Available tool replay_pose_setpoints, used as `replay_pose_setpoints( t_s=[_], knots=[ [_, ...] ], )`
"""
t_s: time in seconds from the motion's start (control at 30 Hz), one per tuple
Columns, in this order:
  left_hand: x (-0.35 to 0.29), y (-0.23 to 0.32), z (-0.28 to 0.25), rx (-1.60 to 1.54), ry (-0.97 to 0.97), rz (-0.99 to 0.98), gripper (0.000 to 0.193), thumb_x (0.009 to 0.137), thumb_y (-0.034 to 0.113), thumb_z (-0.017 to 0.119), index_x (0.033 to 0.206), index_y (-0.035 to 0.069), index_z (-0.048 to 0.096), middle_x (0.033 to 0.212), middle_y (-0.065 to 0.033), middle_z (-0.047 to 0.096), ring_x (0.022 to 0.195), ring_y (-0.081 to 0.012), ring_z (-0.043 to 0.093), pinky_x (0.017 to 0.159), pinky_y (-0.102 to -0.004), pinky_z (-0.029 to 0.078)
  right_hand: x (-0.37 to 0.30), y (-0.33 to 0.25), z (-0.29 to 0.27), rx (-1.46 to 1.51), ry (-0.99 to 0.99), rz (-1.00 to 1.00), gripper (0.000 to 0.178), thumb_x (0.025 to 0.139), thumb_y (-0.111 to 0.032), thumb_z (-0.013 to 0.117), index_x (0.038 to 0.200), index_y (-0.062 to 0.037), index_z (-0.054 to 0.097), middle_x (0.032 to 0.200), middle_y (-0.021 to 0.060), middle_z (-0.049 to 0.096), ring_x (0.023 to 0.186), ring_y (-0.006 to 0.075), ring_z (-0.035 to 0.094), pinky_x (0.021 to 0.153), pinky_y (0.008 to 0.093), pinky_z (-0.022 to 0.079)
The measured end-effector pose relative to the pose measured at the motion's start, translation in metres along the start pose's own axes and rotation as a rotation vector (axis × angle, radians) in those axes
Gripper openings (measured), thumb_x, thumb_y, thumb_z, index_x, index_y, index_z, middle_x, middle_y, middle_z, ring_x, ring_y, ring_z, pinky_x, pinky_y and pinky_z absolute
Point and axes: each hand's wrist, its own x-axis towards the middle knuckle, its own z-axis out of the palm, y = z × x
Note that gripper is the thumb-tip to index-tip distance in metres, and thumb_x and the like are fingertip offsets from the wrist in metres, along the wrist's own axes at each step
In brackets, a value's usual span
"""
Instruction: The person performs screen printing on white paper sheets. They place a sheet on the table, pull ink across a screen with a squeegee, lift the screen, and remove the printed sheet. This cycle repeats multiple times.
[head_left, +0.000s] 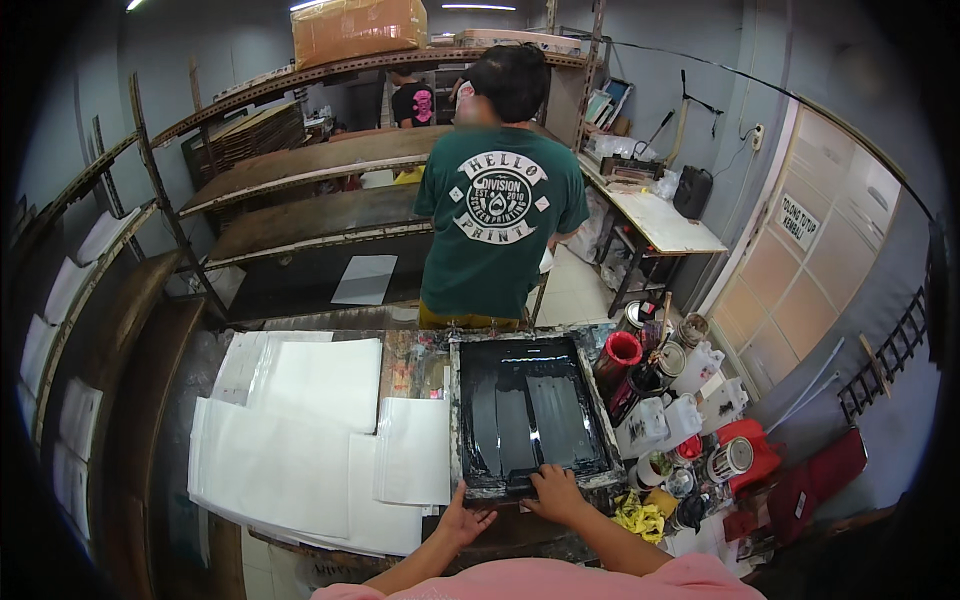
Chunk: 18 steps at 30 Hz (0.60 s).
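A screen-printing frame [456,420] with a dark mesh lies on the worktable, streaked with wet black ink. Across its near end sits a dark squeegee [519,481], partly covered by my right hand [556,494], whose fingers are closed on it. My left hand [464,519] is at the frame's near left corner, palm partly up and fingers apart, with nothing in it. Just left of the frame, a stack of white sheets [412,450] overlaps larger white sheets [270,465] spread over the table.
Ink cans, a red tub [622,348], white jugs [640,428] and a yellow crumpled cloth [638,516] crowd the right side. Beyond the table stands a person in a green shirt [500,190], back turned. Shelving racks [320,160] line the left and back.
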Motion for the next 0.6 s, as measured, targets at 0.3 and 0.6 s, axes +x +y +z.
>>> replay_pose_setpoints(
  t_s=[0.3,0.6],
  knots=[
    [-0.003,0.004,0.006,-0.025,0.050,-0.031,0.073,0.094,0.063,0.066,0.143,0.014,0.045,0.140,-0.0142,0.052,0.129,-0.0337,0.051,0.105,-0.0518,0.051,0.013,0.005,-0.008,0.003,-0.125,-0.008,0.056,0.088,-0.052,0.073,0.122,-0.0074,0.066,0.119,0.0137,0.063,0.117,0.0339,0.059,0.096,0.0522,0.043],
    [0.002,-0.001,-0.006,-0.017,-0.099,0.011,0.072,0.095,0.064,0.065,0.147,0.017,0.048,0.140,-0.0108,0.057,0.132,-0.0314,0.052,0.109,-0.0481,0.047,0.019,0.010,-0.005,0.024,-0.104,-0.043,0.051,0.084,-0.041,0.078,0.121,-0.0086,0.065,0.117,0.0132,0.062,0.115,0.0350,0.059,0.096,0.0509,0.043]
  ],
)
